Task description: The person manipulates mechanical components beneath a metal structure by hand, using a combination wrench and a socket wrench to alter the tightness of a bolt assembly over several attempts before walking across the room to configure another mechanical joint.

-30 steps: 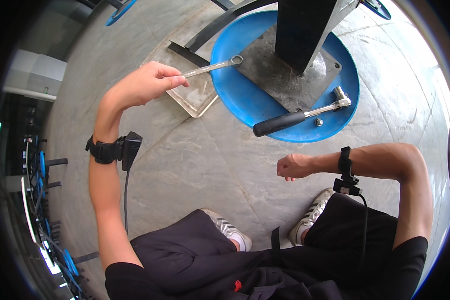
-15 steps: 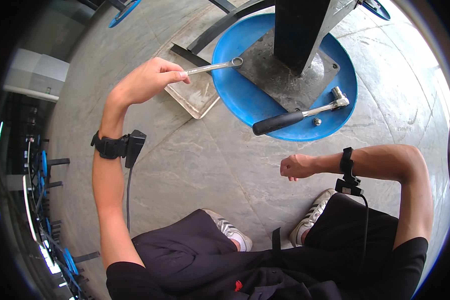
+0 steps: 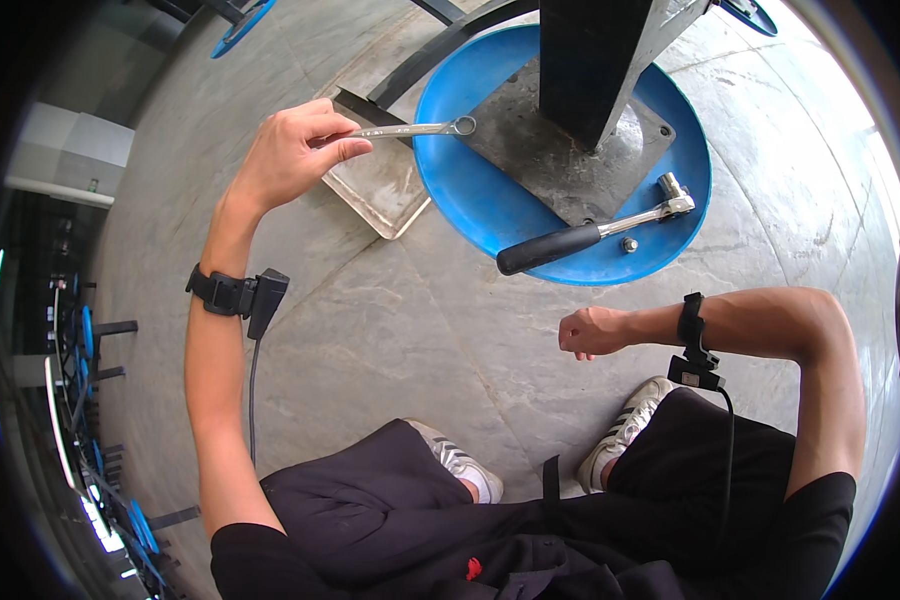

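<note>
My left hand (image 3: 300,152) pinches a combination wrench (image 3: 405,130) by its near end, thumb and fingers closed on it. The wrench's ring end (image 3: 464,125) is at the left corner of a dark metal plate (image 3: 520,135); whether it sits on a fastener there I cannot tell. That plate lies in a round blue dish-shaped base (image 3: 445,190), under a black square post (image 3: 585,70). A ratchet (image 3: 600,233) with black handle and socket rests across the near side, beside a small bolt or nut (image 3: 629,245). My right hand (image 3: 592,332) hangs loosely curled below, its palm hidden.
A dirty shallow tray (image 3: 395,215) lies on the grey floor left of the blue base, with a black metal bar (image 3: 450,50) above it. More blue discs (image 3: 242,28) are at the upper left and far left. My shoes (image 3: 460,460) stand near the lower middle.
My left hand has shifted slightly up and left, its fingers now more curled round the wrench, which lies flatter. The view has moved a little; my right hand keeps its pose.
</note>
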Demonstrator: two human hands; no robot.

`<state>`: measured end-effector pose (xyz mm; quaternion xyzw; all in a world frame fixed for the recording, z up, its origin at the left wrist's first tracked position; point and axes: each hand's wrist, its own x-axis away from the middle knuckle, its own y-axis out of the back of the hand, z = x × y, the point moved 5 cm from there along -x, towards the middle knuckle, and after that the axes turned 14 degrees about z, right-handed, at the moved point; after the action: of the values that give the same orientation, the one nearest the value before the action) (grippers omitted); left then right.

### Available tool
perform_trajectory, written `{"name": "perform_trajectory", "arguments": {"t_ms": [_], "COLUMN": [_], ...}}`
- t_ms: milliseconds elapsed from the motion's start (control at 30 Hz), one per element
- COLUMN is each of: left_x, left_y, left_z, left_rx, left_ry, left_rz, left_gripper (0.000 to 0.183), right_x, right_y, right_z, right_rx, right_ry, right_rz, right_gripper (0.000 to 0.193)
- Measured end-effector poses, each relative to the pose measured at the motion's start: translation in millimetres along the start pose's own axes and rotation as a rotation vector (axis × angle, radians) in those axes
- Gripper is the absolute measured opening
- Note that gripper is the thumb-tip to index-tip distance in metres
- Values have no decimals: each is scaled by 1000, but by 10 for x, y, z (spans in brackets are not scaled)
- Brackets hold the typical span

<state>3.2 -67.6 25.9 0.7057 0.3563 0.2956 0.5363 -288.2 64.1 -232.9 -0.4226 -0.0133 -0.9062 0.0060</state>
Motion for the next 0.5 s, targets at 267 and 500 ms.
{"name": "perform_trajectory", "arguments": {"t_ms": [267, 500], "left_x": [-41, -31], "left_y": [-3, -46], "left_z": [-106, -108], "left_rx": [-249, -274], "left_ry": [-66, -76], "left_rz": [-130, -76], "left_gripper": [20, 17], "right_x": [-15, -27], "right_y": [5, 3], "right_z": [-10, 28], "right_rx": [9, 17], "right_ry": [-4, 2], "right_rz": [1, -3], "right_gripper": [29, 29]}}
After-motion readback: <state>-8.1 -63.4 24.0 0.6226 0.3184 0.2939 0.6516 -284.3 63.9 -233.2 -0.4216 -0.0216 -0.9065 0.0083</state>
